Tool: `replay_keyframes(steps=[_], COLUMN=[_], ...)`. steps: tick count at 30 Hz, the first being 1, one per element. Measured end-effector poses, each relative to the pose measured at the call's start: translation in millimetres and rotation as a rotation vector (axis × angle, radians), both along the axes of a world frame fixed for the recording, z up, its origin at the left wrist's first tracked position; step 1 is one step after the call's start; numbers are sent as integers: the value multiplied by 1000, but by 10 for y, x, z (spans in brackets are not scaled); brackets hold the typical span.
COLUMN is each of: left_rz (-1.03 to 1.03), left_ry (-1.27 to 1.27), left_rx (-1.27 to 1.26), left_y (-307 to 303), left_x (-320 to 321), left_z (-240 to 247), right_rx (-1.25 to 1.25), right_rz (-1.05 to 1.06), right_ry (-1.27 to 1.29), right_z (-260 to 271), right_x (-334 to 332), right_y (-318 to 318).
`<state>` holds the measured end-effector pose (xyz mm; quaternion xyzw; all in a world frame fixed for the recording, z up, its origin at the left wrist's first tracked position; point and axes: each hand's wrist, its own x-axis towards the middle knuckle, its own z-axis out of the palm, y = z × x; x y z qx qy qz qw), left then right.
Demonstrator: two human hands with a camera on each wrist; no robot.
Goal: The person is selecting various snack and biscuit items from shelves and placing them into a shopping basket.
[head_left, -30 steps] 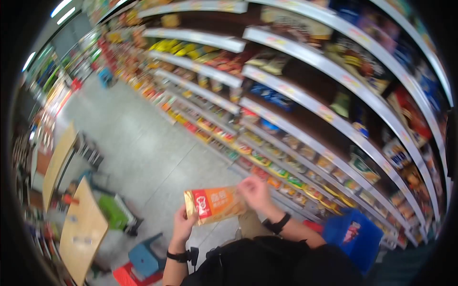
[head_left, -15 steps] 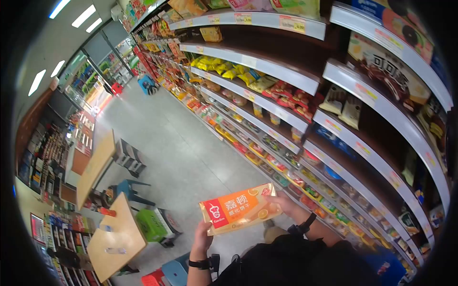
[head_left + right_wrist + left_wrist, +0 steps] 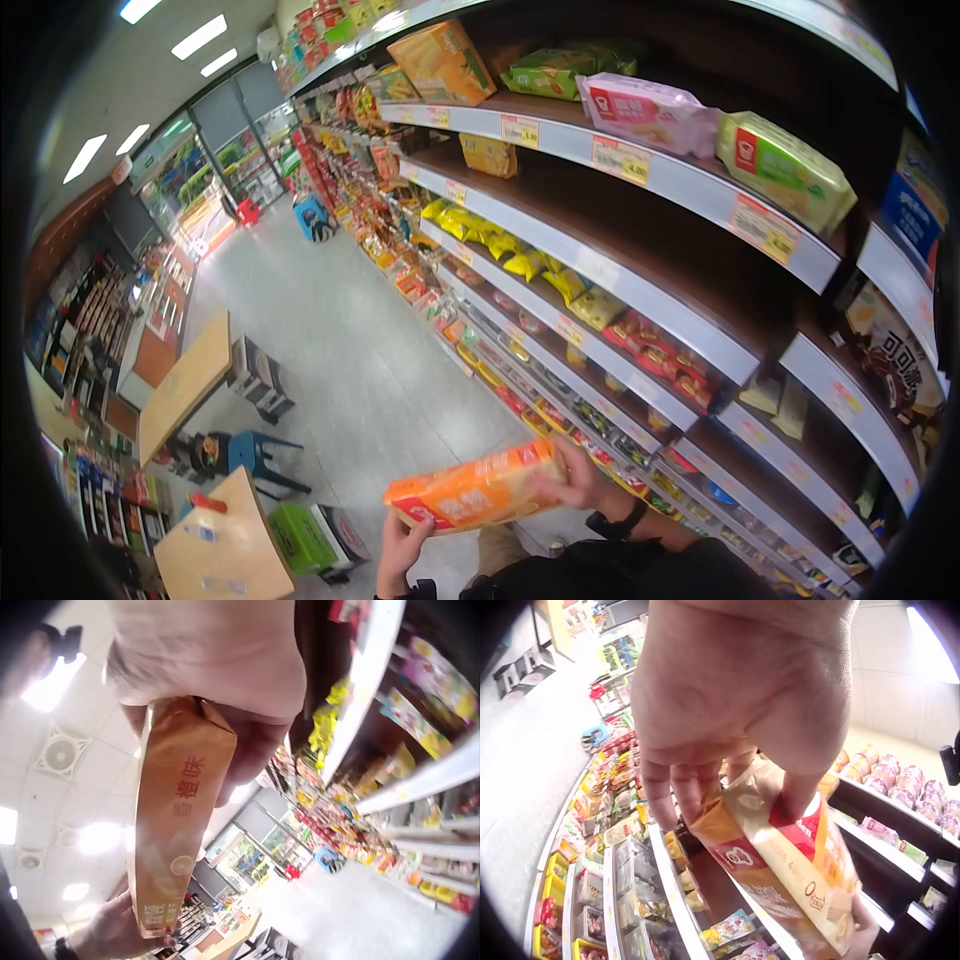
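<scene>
Snack shelving [image 3: 640,225] along right side, wooden tables [image 3: 225,545] at left. Orange packet [image 3: 475,487] held tilted in mid-air, low in head view, between both hands. Left hand [image 3: 402,545]: grip pinching one end, thumb on front. Right hand [image 3: 580,477]: grip clasping opposite end.

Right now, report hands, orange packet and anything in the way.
Left hand grips one end, right hand the other. Orange packet held between them. Stocked shelves to the right; nothing seen blocking the packet.
</scene>
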<state>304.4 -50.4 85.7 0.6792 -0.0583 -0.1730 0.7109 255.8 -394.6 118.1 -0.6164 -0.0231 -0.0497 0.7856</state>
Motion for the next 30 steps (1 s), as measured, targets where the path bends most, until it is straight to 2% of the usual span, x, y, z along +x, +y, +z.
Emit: replay_keyframes(steps=[2,3,4,6,8,9,11,13,14,16,18,20,22,24,26,28,29,30], left_rz=[-109,-103,-132,-73,-5,-33,13,8,-31,-146,-249,-389,-416,-589,-756,-928,-933,-979], left_ry=[-233,-258,-257,-666,-896,-911,-1223,-1617,-1663,-1599,-1395,-1340,-1367,-1315,-1127,-998,-1074,-1022], left_rx=[85,97,86,155,17,-2,-340,-224,-236,-232,-277,-238,-268,-95,-84,-14,-127,-74], left_y=[49,-58,-190,-492,-953,-1174,-1664,-2176,-2453,-2993,-3434,-3781,-4024,-4218,-4424,-4557,-4632,-4659], left_x=[490,777,1068,1732,2261,2539,3042,3362,3429,3639,3588,3604,3572,3547,3526,3464,3450,3393], left_z=[-1,155,257,521,924,1046,1248,1749,1907,1937,1995,2021,2100,2209,2235,2332,2280,2345], right_rx=[-551,-661,-677,-1018,-1328,-1439,-1600,-1675,-1707,-1676,-1522,-1523,-1281,-1227,-1285,-1497,-1502,-1505], right_rz=[-101,-151,-177,-344,-596,-727,-998,-1249,-1363,-1450,-1578,-1681,-1747,-1798,-1928,-1966,-1959,-1953], right_ry=[-400,-530,-518,-838,-901,-902,-815,-666,-601,-540,-360,-309,-90,-6,-81,-195,-176,-157], right_z=[334,590,786,1169,1590,1699,1890,2006,2011,1927,1788,1749,1746,1773,1770,1781,1758,1713], right_x=[247,396,522,778,901,903,870,937,991,1068,1100,1083,1016,947,850,680,592,512], right_y=[-139,-191,-252,-348,-478,-584,-728,-836,-916,-1081,-1291,-1442,-1511,-1490,-1431,-1322,-1208,-1124])
